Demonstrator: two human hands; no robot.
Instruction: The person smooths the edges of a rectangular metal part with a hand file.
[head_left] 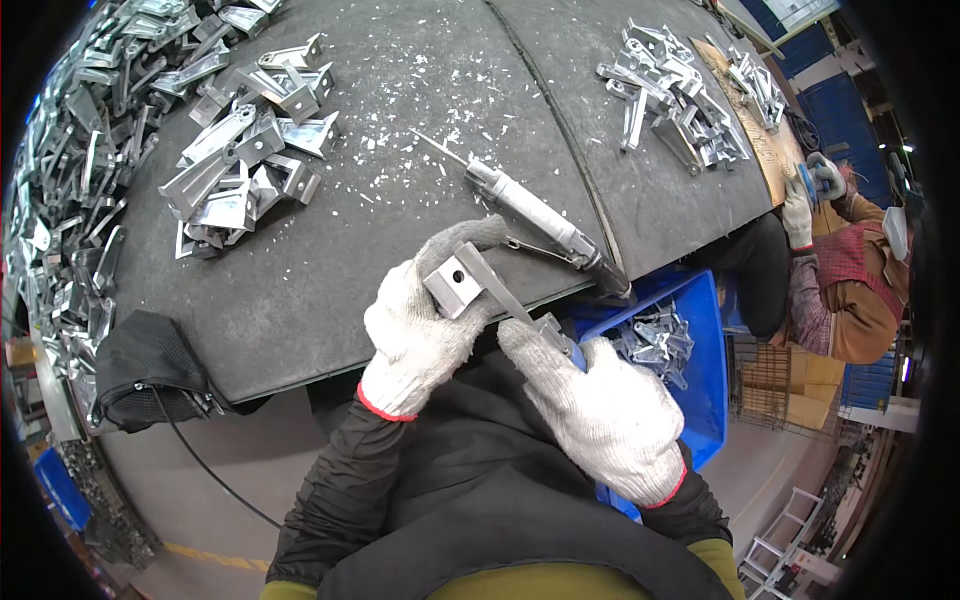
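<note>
Silver metal bracket point(452, 291) with a square end face and a round hole through it is grasped in the left hand point(415, 325), just over the near edge of the dark grey surface point(300, 325). Both hands wear white knit gloves with red-edged cuffs. From the square end, a flat grey metal strip point(505, 292) slants toward the right hand point(610, 410); whether it belongs to the bracket or to a tool cannot be told. The right hand is curled at the strip's lower end, a bit of blue showing between its fingers, but how firmly it is closed, and on what, stays hidden.

Beyond the left hand, a silver cylindrical hand tool point(535, 212) with a thin pointed rod and a side lever lies on the surface, its dark rear end at the near edge. White flakes point(455, 88) are scattered past it. A small pile of silver brackets point(228, 208) lies to the left, near a much larger heap of silver metal parts point(85, 165); another pile of metal parts point(660, 85) lies to the right. Below the surface, just beside the right hand, a blue plastic bin point(712, 385) holds more metal pieces point(655, 345). A black mesh bag point(150, 365) sits at the near left corner. Far right, a co-worker point(850, 290) in white gloves holds something blue.
</note>
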